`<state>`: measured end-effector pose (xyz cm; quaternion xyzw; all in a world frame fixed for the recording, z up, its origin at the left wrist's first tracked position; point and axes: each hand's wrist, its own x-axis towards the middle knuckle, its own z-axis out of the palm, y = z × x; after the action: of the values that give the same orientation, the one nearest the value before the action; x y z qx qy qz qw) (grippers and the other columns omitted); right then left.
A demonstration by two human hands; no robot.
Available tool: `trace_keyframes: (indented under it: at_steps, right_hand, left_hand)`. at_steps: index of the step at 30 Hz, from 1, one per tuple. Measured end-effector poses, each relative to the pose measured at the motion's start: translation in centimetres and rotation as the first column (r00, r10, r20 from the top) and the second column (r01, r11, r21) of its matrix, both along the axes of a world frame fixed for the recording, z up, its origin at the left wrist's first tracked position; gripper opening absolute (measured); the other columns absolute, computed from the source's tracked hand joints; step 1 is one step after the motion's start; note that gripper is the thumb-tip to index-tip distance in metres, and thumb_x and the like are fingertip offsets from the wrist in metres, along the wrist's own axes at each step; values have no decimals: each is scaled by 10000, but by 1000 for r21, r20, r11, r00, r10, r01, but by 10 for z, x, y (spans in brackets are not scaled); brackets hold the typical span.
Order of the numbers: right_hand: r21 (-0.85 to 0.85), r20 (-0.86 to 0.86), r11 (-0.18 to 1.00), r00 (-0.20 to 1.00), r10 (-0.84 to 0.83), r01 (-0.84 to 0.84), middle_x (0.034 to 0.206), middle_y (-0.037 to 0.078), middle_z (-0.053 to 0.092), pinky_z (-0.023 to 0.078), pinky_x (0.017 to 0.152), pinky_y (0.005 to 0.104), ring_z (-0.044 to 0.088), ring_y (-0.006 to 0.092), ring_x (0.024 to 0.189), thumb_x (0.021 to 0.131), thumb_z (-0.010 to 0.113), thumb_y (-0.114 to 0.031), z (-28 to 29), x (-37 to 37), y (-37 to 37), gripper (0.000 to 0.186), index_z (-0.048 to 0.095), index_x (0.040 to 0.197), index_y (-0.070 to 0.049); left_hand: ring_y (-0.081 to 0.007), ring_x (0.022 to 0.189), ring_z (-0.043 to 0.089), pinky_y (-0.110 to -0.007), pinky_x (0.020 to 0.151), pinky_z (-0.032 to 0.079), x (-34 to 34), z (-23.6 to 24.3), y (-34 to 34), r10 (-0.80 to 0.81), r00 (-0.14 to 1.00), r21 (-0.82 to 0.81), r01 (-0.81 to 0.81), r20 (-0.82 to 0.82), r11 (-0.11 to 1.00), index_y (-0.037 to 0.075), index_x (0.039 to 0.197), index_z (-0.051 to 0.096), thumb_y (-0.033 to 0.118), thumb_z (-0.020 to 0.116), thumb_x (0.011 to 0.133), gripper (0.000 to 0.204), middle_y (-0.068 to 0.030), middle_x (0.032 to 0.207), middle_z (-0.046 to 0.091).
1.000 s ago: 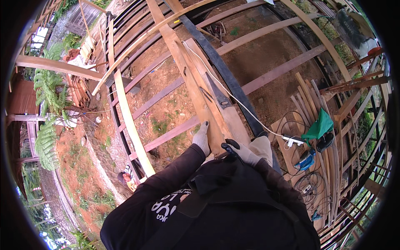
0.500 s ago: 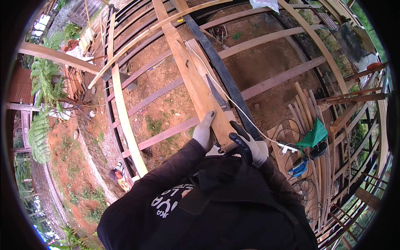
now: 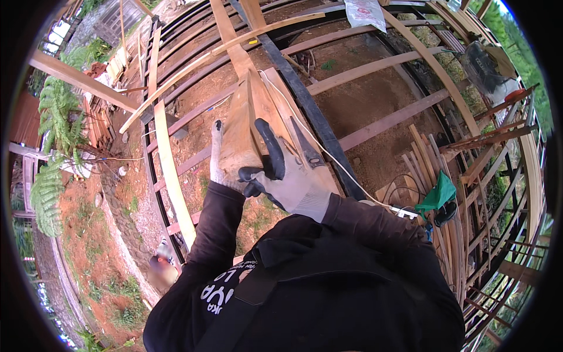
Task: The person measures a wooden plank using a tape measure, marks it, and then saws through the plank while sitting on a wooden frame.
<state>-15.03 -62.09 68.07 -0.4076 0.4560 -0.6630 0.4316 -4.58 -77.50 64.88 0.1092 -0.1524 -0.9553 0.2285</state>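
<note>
A long wooden plank is held by both gloved hands at its near end, which is raised and tilted. My left hand supports the left edge, thumb pointing up along it and the other fingers hidden behind the wood. My right hand, in a grey glove with black fingertips, grips the right corner of the near end, its index finger stretched along the plank. Just right of it lies a handsaw, dark blade pointing away, on another board. A white cord runs past the saw.
Dark beams and cross joists form an open frame over bare soil. To the right are stacked timber strips, a green cloth and a white power strip. Another person is below at left.
The plank's near end has been lifted and turned on its edge, shifting left. Both hands moved with it, the right now across its end. The handsaw beside it is more exposed.
</note>
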Motion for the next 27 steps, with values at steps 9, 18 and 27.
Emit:
trace_keyframes:
  at_steps: [9, 18, 27]
  right_hand:
    - [97, -128, 987, 985, -116, 129, 930, 154, 697, 540, 729, 366, 673, 212, 799, 834, 794, -148, 17, 0, -27, 1043, 96, 1595, -1]
    - [-4, -230, 978, 952, -205, 209, 766, 78, 654, 485, 629, 259, 599, 98, 682, 853, 803, -63, 24, 1, -47, 1069, 59, 1620, -81]
    - [159, 538, 986, 841, -48, -46, 1250, 172, 613, 593, 790, 327, 681, 187, 960, 970, 685, -236, -14, -39, 35, 732, 300, 1564, -50]
  left_hand:
    - [-284, 1262, 566, -409, 1123, 416, 10, -19, -29, -74, 961, -415, -46, -268, 909, 36, 1445, 475, 424, 373, 1085, 539, -128, 1403, 584]
    - [-290, 1262, 572, -415, 1093, 454, 13, -39, -56, 383, 919, -891, -95, 93, 443, 22, 1448, 462, 371, 319, 1093, 518, -143, 1425, 560]
    - [-290, 1091, 669, -478, 981, 536, -29, -37, -3, -80, 904, -46, 110, 421, 993, 86, 1339, 529, 339, 643, 937, 488, -103, 1221, 671]
